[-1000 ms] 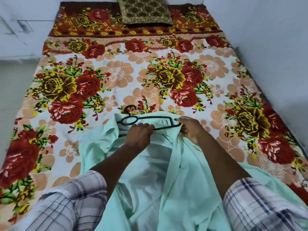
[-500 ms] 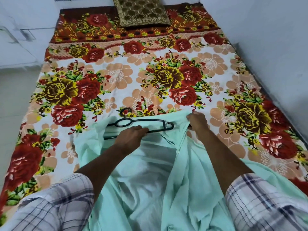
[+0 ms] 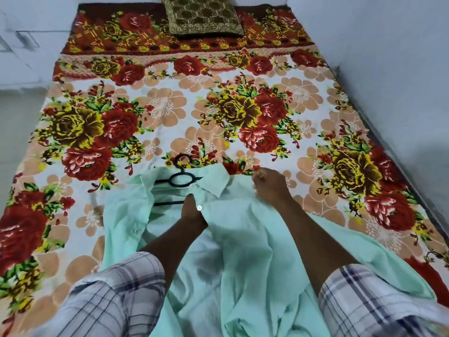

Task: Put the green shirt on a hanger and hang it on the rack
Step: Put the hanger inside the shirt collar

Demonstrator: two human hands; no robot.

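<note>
The left hand [image 3: 193,210] reaches inside the one pale mint-green cotton shirt [image 3: 243,239], its fingers hidden under the cloth, so its grip cannot be told. The right hand [image 3: 272,186] pinches the shirt's shoulder by the collar. One black plastic hanger [image 3: 181,180] lies partly inside the neck opening. All sit near the foot edge of the floral bedsheet [image 3: 170,113], whose middle lies bare; one brown patterned pillow [image 3: 202,15] rests at the head edge.
</note>
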